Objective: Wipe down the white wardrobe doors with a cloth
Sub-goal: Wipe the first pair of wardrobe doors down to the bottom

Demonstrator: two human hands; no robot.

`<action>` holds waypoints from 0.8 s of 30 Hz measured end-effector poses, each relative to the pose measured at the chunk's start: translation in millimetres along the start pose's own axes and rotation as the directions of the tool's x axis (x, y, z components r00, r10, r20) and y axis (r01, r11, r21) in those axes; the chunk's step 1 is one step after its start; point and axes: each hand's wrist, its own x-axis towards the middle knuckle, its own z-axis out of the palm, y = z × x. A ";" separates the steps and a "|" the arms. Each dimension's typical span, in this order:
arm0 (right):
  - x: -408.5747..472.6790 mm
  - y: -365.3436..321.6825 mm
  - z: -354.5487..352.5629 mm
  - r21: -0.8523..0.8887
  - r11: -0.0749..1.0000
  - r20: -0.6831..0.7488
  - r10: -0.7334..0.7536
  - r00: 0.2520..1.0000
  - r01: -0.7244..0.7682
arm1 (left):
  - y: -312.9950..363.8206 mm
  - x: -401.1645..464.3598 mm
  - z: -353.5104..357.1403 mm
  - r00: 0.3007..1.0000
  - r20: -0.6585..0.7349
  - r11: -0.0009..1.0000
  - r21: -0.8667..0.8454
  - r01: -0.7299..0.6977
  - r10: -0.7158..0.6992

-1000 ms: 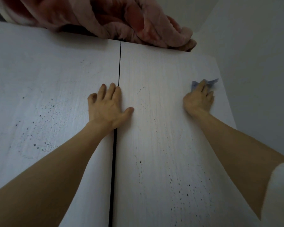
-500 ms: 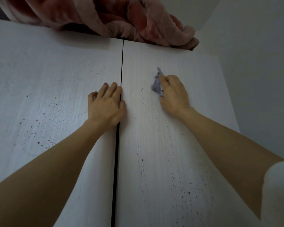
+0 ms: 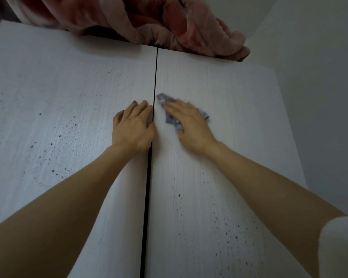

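hidden or unclear: your right hand [image 3: 191, 125] is motion-blurred, so the edges of its fingers are soft; most of the cloth [image 3: 170, 115] lies under that palm, with only a crumpled tip above the fingers and a scrap past the far side of the hand showing. the lower part of both doors is cut off by the frame, and so is your left arm at the bottom corner. the top of the blanket [image 3: 149, 21] runs out of view.

item, cloth: small, grey-blue, bunched. it sits on the right door [image 3: 219, 167], just right of the door seam [image 3: 149, 177], pressed flat against the panel by your right hand with fingers extended over it.

item, left hand [image 3: 132, 129]: spread flat on the left door [image 3: 48, 117], fingers straight, holding nothing, its thumb edge touching the door seam. the two hands are near each other, one on each side of the seam.

item, doors: white, faint vertical grain, both shut, dotted with dark specks left and right of the seam.

item, blanket: pink, plush, heaped above the top of the seam, overhanging the door tops.
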 end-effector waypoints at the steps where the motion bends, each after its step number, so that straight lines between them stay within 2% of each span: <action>1: -5.4 4.5 -1.3 -0.035 0.997 0.056 -0.064 0.996 0.066 | -1.2 -0.3 0.3 1.000 0.003 1.000 -0.003 -0.005 0.005; 3: -6.3 19.6 -10.8 -0.105 0.992 0.131 -0.054 0.990 0.068 | -2.3 -2.4 0.9 1.000 0.013 1.000 0.004 -0.024 0.024; 6: 8.0 29.4 -22.3 -0.066 0.979 0.082 0.197 0.977 -0.192 | -4.3 -9.7 2.0 0.998 0.026 0.997 0.046 -0.064 0.063; 8: 15.1 21.4 -20.9 -0.067 0.952 0.065 0.302 0.951 -0.298 | -7.0 -15.7 2.9 0.995 0.016 0.992 0.084 -0.098 0.097; 10: 11.7 7.8 -14.7 -0.048 0.963 0.040 0.269 0.962 -0.267 | -8.2 -20.3 2.8 0.995 0.013 0.989 0.103 -0.105 0.104; 13: -13.7 -8.8 -3.6 -0.031 0.996 0.067 0.086 0.994 -0.084 | -7.7 -20.1 3.8 0.996 0.027 0.989 0.117 -0.085 0.083; 15: -32.5 -10.4 -4.0 -0.030 0.999 0.134 -0.029 0.991 0.033 | -2.9 -21.4 3.1 0.998 0.020 0.993 0.103 -0.063 0.062; 18: -47.9 13.9 -16.3 -0.068 0.995 0.197 -0.052 0.979 0.067 | 5.7 -29.4 5.2 0.999 0.026 0.995 0.101 -0.027 0.024; 20: -54.3 31.0 -19.5 -0.079 0.990 0.102 0.123 0.987 -0.115 | 8.3 -37.5 6.1 0.999 0.053 0.996 0.088 -0.001 -0.004; 22: -57.1 31.1 -20.4 -0.049 0.926 -0.026 0.374 0.927 -0.375 | 7.5 -45.1 6.9 0.997 0.077 0.997 0.078 0.003 -0.009; 24: -57.6 17.1 -15.4 -0.035 0.870 -0.053 0.489 0.871 -0.491 | 5.5 -53.2 8.6 0.996 0.085 0.996 0.089 -0.005 -0.002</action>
